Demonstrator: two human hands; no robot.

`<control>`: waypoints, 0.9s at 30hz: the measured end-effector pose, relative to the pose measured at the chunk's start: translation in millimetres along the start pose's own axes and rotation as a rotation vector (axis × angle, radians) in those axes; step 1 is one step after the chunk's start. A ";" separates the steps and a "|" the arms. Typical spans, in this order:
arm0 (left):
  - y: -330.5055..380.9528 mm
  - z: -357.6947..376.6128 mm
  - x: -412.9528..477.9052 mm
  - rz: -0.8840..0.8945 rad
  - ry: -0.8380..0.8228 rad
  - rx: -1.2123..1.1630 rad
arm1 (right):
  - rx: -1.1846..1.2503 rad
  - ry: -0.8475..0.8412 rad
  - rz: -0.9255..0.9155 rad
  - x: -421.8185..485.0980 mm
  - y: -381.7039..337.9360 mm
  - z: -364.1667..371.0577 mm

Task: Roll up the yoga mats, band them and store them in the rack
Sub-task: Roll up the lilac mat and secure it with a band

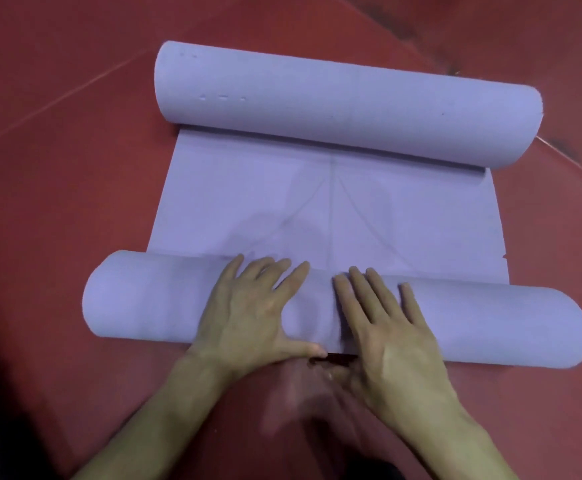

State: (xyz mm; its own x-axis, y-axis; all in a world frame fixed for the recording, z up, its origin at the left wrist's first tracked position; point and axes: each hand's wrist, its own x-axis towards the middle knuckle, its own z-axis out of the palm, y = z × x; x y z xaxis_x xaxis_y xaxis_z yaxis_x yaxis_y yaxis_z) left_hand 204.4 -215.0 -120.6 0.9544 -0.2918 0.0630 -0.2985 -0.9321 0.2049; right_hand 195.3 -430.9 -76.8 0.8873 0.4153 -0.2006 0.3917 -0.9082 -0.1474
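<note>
A lilac yoga mat (351, 216) lies on the red floor, rolled at both ends with a flat stretch between. The near roll (151, 299) runs across the lower middle of the view. The far roll (334, 102) is thicker and lies at the back. My left hand (251, 306) rests flat on top of the near roll, fingers spread and straight, thumb at the roll's near edge. My right hand (383, 327) presses beside it in the same way, its thumb tucked under the roll's near side. A dark strip shows under the roll between my thumbs.
Red floor covering (57, 150) surrounds the mat, with faint seam lines running diagonally at the left and right. A dark area sits at the far left bottom edge. No rack or bands are in view.
</note>
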 end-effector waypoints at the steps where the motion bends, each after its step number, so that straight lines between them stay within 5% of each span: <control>1: -1.8 -2.2 4.2 -0.010 -0.015 -0.005 | 0.011 0.061 0.004 -4.4 -0.9 9.1; 18: 9.1 2.0 4.9 -0.011 0.119 0.105 | 0.016 0.206 0.019 22.3 19.1 1.3; 27: 11.1 -4.2 17.9 -0.035 0.011 0.172 | -0.036 0.156 0.037 32.9 24.2 -4.7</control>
State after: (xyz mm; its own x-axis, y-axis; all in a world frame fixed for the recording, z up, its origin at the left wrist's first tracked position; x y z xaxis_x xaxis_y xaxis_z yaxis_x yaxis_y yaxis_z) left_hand 218.1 -229.7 -113.0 0.9639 -0.2573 0.0693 -0.2602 -0.9648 0.0370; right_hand 235.1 -439.6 -82.4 0.9274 0.3706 -0.0516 0.3638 -0.9253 -0.1073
